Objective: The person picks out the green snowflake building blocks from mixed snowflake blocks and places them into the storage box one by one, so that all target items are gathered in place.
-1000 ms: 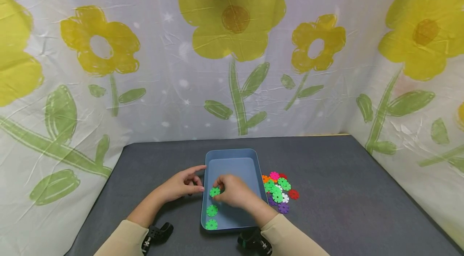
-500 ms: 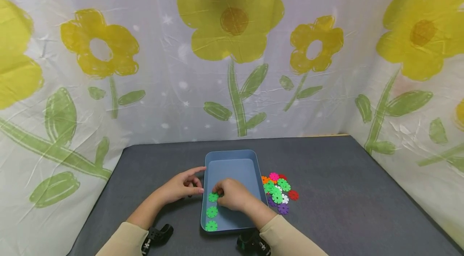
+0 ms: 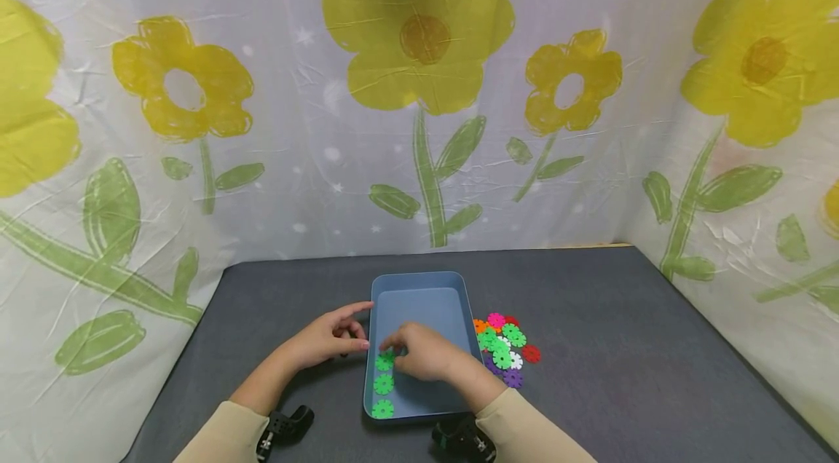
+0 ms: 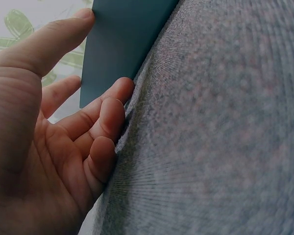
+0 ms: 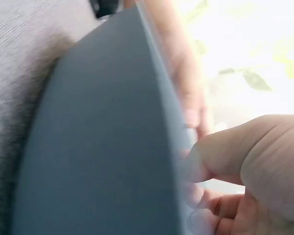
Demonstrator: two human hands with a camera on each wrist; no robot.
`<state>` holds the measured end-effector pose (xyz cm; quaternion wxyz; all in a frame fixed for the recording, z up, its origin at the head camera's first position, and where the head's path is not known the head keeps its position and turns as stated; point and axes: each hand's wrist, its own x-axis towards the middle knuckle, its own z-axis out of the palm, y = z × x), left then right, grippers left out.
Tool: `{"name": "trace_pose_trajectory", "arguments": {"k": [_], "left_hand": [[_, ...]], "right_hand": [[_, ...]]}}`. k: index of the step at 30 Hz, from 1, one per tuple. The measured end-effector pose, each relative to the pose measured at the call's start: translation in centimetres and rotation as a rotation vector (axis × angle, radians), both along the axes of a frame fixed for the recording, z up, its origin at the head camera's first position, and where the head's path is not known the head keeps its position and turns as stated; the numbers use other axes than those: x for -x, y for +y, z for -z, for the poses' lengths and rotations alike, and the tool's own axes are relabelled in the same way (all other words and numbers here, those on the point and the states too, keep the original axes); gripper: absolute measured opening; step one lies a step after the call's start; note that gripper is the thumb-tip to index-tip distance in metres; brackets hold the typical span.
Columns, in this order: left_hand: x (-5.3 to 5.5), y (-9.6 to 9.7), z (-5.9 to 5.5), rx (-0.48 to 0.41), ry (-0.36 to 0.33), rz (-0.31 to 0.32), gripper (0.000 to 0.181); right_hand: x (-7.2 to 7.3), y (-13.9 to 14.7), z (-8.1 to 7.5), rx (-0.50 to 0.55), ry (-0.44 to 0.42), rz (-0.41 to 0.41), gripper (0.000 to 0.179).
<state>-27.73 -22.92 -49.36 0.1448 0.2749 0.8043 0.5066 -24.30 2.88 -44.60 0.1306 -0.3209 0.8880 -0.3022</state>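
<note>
A blue tray lies on the table, with green notched plastic discs in a column along its left side. The nearest green disc is in the front left corner, and another green disc lies just beyond it. My right hand reaches into the tray and pinches the farthest green disc, partly covered by the fingers. In the right wrist view the tray wall hides the fingertips. My left hand touches the tray's left rim with thumb and index fingertips, its other fingers loosely bent.
A loose pile of notched discs lies right of the tray, including a purple disc, a red disc and a pink disc. A flower-printed curtain stands behind the dark table.
My right hand has brought the farthest green disc slightly toward the front of the tray, closer to the other two. The left hand stays at the rim.
</note>
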Motion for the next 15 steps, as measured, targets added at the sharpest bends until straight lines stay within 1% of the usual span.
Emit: {"name": "trace_pose_trajectory", "arguments": {"k": [2, 7, 12, 15], "left_hand": [[0.0, 0.0, 0.0, 0.002, -0.002, -0.004, 0.077], [0.0, 0.2, 0.0, 0.009, -0.010, -0.019, 0.077], [-0.1, 0.3, -0.1, 0.017, -0.020, -0.039, 0.078], [-0.1, 0.3, -0.1, 0.025, -0.020, -0.047, 0.078]], "right_hand": [[0.1, 0.4, -0.6, 0.034, -0.005, -0.007, 0.032], [0.3, 1.8, -2.5, 0.099, 0.038, 0.005, 0.031], [0.4, 3.6, -4.2, 0.155, 0.097, 0.059, 0.030], [0.5, 4.7, -5.1, 0.205, 0.096, 0.093, 0.030]]}}
